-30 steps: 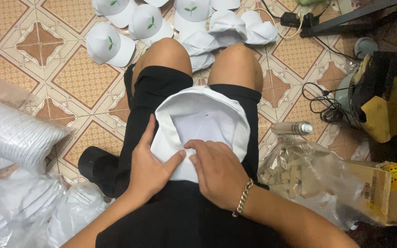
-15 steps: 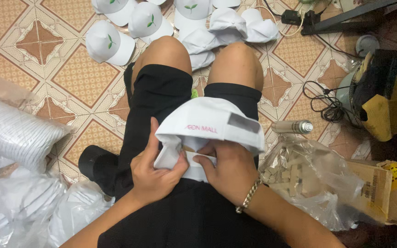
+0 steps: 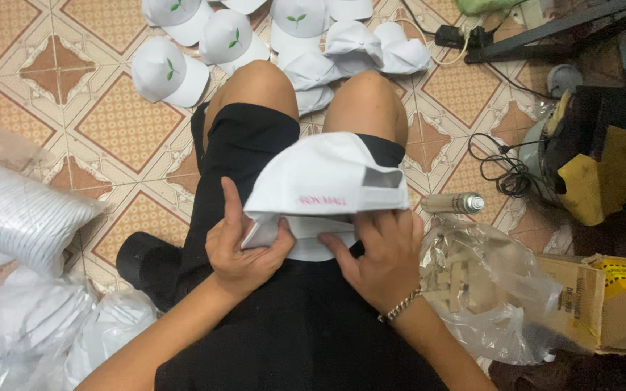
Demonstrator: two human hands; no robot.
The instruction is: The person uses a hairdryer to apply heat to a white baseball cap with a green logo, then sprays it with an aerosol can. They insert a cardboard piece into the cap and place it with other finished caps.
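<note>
White cap pinched at centre frame by left hand and right hand, gripping its rear edge to steady it on lap.

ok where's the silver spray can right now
In the head view, the silver spray can lies on its side on the tiled floor at the person's right, between the right knee and the crinkled clear plastic bag.
</note>
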